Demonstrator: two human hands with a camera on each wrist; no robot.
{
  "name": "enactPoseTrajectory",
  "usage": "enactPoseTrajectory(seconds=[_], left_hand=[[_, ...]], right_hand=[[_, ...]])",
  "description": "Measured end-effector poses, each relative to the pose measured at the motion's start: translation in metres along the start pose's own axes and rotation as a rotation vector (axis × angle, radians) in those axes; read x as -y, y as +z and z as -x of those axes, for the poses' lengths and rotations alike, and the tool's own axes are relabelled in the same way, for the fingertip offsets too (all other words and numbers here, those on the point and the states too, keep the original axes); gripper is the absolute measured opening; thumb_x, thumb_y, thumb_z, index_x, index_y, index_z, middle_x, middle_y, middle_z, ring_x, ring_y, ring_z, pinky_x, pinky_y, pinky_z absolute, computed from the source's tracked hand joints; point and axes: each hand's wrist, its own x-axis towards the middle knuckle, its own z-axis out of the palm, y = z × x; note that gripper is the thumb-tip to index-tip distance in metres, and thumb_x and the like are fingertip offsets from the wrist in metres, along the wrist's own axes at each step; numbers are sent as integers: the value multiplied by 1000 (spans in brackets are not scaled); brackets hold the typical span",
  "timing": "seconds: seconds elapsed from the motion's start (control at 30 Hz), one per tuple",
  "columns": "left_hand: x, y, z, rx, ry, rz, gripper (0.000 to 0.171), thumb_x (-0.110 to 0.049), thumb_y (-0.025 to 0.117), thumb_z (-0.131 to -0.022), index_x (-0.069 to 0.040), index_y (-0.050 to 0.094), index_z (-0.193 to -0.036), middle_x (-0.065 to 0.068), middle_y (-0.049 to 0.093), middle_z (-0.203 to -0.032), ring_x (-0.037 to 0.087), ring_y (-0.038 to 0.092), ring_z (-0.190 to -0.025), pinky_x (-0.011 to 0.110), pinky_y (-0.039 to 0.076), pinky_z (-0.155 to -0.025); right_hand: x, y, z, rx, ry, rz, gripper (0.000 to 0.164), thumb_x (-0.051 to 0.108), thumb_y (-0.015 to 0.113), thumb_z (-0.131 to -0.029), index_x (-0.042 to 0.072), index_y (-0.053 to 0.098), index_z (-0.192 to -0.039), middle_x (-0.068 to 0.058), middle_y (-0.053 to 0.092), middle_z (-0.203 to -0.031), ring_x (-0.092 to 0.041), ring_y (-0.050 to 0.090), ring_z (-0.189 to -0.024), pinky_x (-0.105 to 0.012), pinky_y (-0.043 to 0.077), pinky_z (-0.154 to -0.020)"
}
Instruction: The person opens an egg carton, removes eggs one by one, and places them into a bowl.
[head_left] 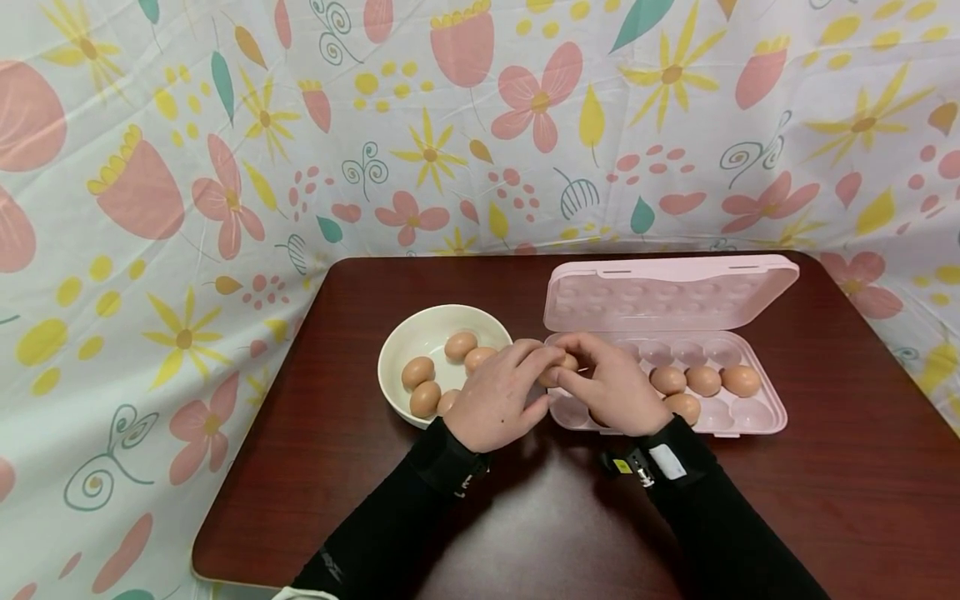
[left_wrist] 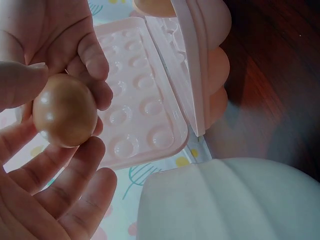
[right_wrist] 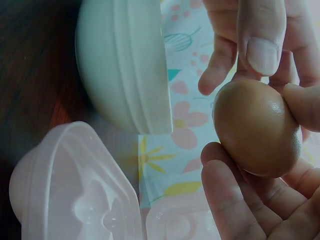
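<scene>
Both hands meet over the gap between bowl and egg box around one brown egg [right_wrist: 257,130]. My right hand [head_left: 618,387] holds it between thumb and fingers. From the other side the left hand [head_left: 498,396] has its fingers on the same egg, as the left wrist view also shows. Left of the hands, several brown eggs [head_left: 417,372] lie in a cream bowl [head_left: 393,335]. Beneath the right hand is a pink egg box [head_left: 777,412] with its lid [head_left: 671,265] raised. Several eggs [head_left: 702,381] sit in its cups; the hand hides some cups.
A dark reddish-brown table [head_left: 322,500] carries everything. Behind it hangs a white cloth [head_left: 457,192] printed with flowers and leaves. The raised lid leans back at the table's far side, and the bowl stands close to the box's left end.
</scene>
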Motion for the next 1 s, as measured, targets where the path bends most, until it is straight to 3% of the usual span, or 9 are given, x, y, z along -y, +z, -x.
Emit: enactPoseTrajectory(seconds=[0.4,0.57,0.73,1.0], left_hand=[[-1,0,2,-20,-12,-8,52,-21,79,-87,-19,57,-133,3,57,-123,18,60,-103,32,54,-80],[0,-2,1,-20,12,-26,45,-20,74,-90,-17,59,-132,2,56,-121,15,57,-106,29,52,-84],[4,-6,2,-4,23,-24,41,-19,70,-92,-16,60,-132,2,57,-120,13,58,-101,27,51,-82],[11,-12,6,39,-12,-45,46,-18,72,-86,-21,64,-131,0,58,-115,16,60,-91,30,51,-75]], right_hand=[[2,4,2,7,-48,-85,27,31,73,-94,20,66,-118,6,67,-112,-12,65,-95,-25,53,-80],[1,4,2,20,-70,-100,25,26,71,-96,20,65,-119,7,65,-111,-12,64,-96,-25,52,-83],[-2,5,1,60,-100,-114,27,21,68,-98,17,64,-124,5,66,-113,-14,64,-99,-29,53,-84],[-7,6,2,100,-127,-52,33,20,66,-99,13,62,-130,3,66,-121,-14,65,-103,-39,55,-85]])
